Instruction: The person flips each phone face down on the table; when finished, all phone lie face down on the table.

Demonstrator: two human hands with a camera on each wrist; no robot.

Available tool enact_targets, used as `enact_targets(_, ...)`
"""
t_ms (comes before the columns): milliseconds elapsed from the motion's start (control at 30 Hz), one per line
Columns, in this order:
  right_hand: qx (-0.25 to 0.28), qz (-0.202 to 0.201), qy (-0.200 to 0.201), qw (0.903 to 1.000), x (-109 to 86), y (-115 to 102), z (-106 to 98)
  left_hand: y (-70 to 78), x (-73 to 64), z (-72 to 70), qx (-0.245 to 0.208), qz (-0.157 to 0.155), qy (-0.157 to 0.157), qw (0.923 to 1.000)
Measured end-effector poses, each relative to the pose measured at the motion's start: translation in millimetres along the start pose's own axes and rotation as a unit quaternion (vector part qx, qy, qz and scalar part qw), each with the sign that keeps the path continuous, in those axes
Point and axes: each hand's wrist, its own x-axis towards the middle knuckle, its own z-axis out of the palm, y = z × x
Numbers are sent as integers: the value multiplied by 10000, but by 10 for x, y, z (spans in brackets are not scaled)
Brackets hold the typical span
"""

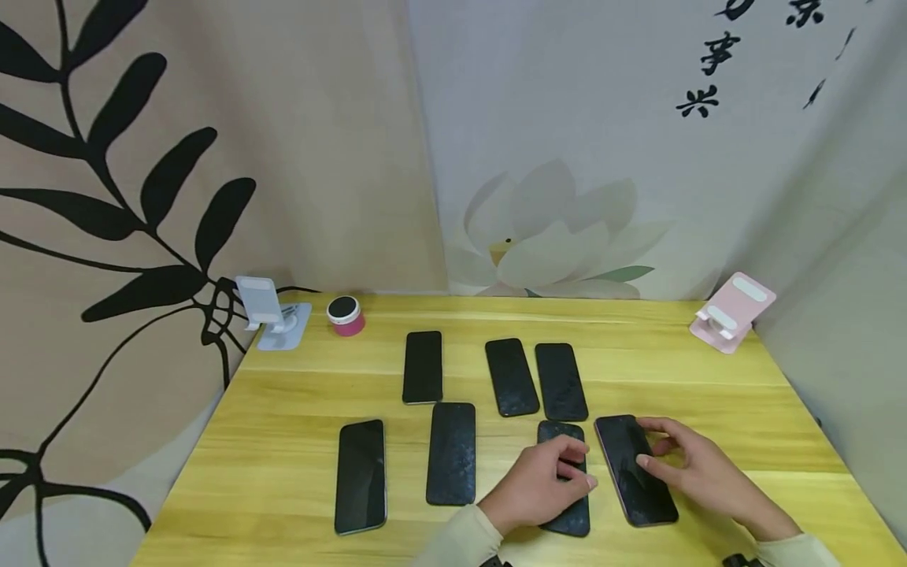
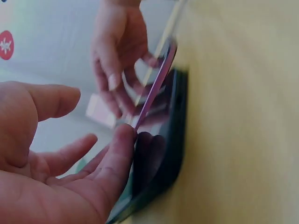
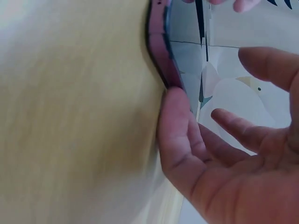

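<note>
A black-screened phone with a pinkish-purple edge (image 1: 641,492) lies face up on the table near its right side. My right hand (image 1: 697,470) is at that phone's right edge, with loosely bent fingers by the upper corner and the thumb over the side. In the right wrist view a fingertip (image 3: 175,100) meets the phone's pink side (image 3: 160,46). My left hand (image 1: 542,484) hovers over another dark phone (image 1: 570,520), partly hiding it. Its fingers are relaxed, and one tip appears close to the purple edge (image 2: 152,95) in the left wrist view; contact is unclear.
Several more phones lie face up on the wooden table: one at the front left (image 1: 360,476), one beside it (image 1: 451,454), others behind (image 1: 423,367). A bluish-white phone stand (image 1: 283,335), a pink jar (image 1: 346,316) and a pink stand (image 1: 733,311) line the back. Curtains hang behind.
</note>
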Motion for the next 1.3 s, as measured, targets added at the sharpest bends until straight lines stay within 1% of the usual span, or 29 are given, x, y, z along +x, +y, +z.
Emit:
enact_targets(67, 262, 52, -157, 9995, -13, 23, -22, 6, 15, 86, -358, -158, -68, 9992)
enact_targets(133, 708, 139, -393, 9966, -16, 48, -48, 21, 33, 169, -648, -363, -158, 9971)
enact_targets(200, 1180, 203, -638, 9908, -8, 71, -69, 31, 43, 255, -993, -539, -196, 9934)
enact_targets(267, 1582, 280, -855, 9833, 13, 89, -77, 40, 54, 335, -1286, -694, -156, 9891)
enact_targets(300, 1714, 300, -922, 9804, 24, 94, -79, 44, 62, 365, -1470, -741, -121, 9863)
enact_targets(367, 1834, 342, -970, 9776, 47, 98, -79, 45, 79, 413, -1906, -790, -15, 9785)
enact_targets(467, 1938, 441, -899, 9759, 72, 94, -77, 44, 111, 446, -2482, -815, 136, 9652)
enact_targets(533, 1946, 507, -813, 9762, 81, 82, -74, 46, 129, 458, -2728, -857, 234, 9580)
enact_targets(667, 1884, 594, -686, 9779, 82, 51, -67, 72, 142, 484, -2848, -935, 448, 9530)
enact_targets(767, 1911, 626, -635, 9775, 64, 33, -56, 99, 126, 508, -2836, -955, 569, 9525)
enact_targets(800, 1936, 583, -633, 9773, 56, 31, -49, 108, 116, 517, -2832, -944, 614, 9524)
enact_targets(900, 2035, 539, -582, 9759, 34, 21, -24, 126, 93, 541, -2739, -817, 761, 9552)
enact_targets(967, 2016, 514, -491, 9769, 28, 15, -2, 136, 80, 558, -2617, -744, 964, 9574)
enact_targets(1033, 1893, 536, -346, 9798, 27, 4, 24, 139, 76, 572, -2445, -680, 1165, 9602)
enact_targets(1133, 1528, 613, -146, 9863, 22, -23, 60, 138, 69, 584, -2297, -686, 1401, 9607)
enact_targets(1233, 1266, 708, -76, 9894, 2, -56, 95, 141, 63, 588, -2248, -649, 1434, 9616)
enact_targets(1300, 1262, 748, -87, 9891, -18, -75, 119, 153, 56, 588, -2191, -639, 1440, 9629)
